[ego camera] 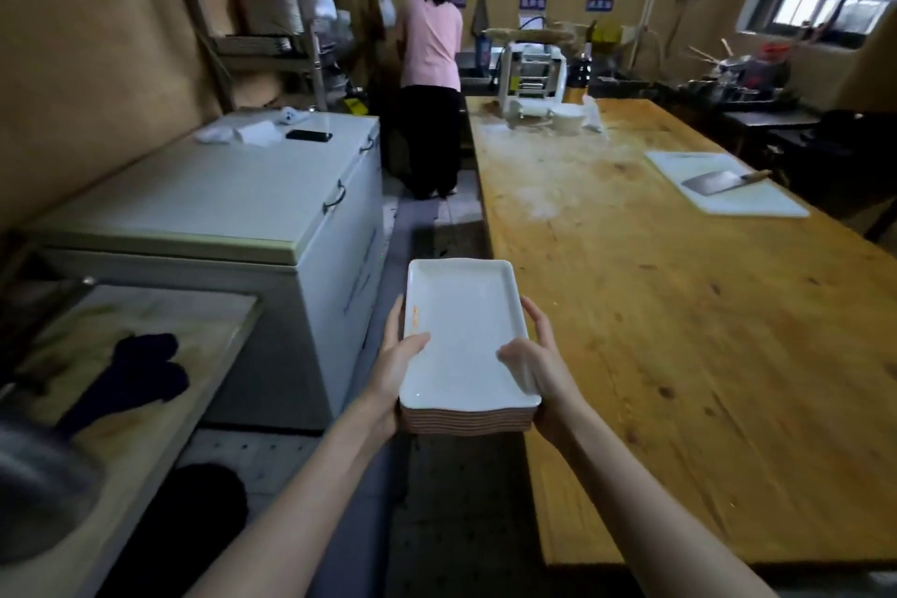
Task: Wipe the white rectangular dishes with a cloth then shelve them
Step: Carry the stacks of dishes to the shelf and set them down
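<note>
I carry a stack of several white rectangular dishes in front of me, above the aisle floor between a chest freezer and a long wooden table. My left hand grips the stack's left side, thumb on the top dish's rim. My right hand grips the right side, thumb lying over the top dish. A dark cloth lies on the worn counter at the left. Metal shelves stand at the far left wall.
A white chest freezer flanks the aisle on the left. The wooden table on the right holds a cutting board with a cleaver and a noodle machine. A person in a pink shirt stands at the aisle's far end.
</note>
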### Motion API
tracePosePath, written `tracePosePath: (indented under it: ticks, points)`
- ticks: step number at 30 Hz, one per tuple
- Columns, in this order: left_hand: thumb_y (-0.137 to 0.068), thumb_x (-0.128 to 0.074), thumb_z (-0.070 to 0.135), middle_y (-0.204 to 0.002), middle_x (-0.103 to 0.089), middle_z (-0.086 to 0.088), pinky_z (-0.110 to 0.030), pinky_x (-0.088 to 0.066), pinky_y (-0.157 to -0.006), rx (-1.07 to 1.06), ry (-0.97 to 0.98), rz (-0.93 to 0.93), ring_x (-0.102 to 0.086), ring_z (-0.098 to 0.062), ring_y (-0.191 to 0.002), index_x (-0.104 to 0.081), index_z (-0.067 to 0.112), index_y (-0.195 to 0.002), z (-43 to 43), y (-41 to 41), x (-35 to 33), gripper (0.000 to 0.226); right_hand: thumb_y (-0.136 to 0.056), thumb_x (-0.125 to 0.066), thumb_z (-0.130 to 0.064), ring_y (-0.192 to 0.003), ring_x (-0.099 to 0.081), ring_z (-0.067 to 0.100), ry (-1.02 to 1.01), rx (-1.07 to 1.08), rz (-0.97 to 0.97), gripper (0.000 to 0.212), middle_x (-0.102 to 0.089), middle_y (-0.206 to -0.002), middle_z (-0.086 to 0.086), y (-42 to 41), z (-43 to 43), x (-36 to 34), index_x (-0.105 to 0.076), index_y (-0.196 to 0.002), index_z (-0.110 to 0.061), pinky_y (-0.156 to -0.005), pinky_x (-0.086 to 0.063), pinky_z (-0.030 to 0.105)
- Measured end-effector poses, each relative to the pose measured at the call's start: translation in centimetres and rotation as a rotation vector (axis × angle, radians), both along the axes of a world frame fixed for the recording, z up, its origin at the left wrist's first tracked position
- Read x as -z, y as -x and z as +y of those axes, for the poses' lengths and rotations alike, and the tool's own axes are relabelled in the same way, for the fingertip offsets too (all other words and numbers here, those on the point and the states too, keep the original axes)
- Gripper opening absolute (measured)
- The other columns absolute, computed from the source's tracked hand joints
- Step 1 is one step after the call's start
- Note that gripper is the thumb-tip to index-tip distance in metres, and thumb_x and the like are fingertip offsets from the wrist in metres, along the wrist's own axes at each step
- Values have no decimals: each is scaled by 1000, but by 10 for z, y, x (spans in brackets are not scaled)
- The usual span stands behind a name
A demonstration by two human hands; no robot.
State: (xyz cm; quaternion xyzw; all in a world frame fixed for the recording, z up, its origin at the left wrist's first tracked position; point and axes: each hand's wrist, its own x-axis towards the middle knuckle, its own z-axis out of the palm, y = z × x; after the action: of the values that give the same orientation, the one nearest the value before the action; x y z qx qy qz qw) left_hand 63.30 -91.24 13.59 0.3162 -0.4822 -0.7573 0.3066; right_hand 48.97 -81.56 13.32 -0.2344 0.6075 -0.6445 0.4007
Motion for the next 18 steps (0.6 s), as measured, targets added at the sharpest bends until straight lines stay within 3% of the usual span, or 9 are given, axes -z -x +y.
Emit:
tracePosePath:
  ticks: [5, 10, 14, 18]
  points:
    - [-100, -45, 11, -135, -56, -3, -37, -54, -88, -69, 46, -25, -62, -22, -112, -31, 34, -146, -42, -20, 6, 54, -58, -61, -18, -109, -53, 27, 27, -111, 75, 74, -46, -127, 4, -11, -54, 5, -38, -125, -37, -84, -54, 44]
    - [-100, -44, 10, -139, -54, 0, -30, -55, -81, -79, 71, -32, -61, -19, -114, -26, 35, -149, -88, -8, 8, 58, -56, -61, -19, -115, -49, 28, 38, -137, 100, 79, -42, -133, 1, 7, -109, 9, -34, -128, -37, -92, -49, 50]
    - [-100, -44, 10, -119, -63, 10, -26, -56, -76, -82, 110, -54, -65, -13, -102, -32, 38, -144, -132, 16, 8, 53, -57, -62, -18, -115, -50, 28, 54, -155, 97, 74, -44, -131, 2, 34, -153, 16, -40, -125, -38, -91, -48, 53]
    - [-100, -45, 12, -116, -62, 11, -23, -56, -71, -73, 99, -72, -64, -11, -100, -34, 41, -139, -181, 48, 4, 50, -55, -62, -17, -117, -49, 28, 74, -144, 65, 69, -46, -131, 2, 67, -203, 18, -44, -116, -44, -94, -46, 54]
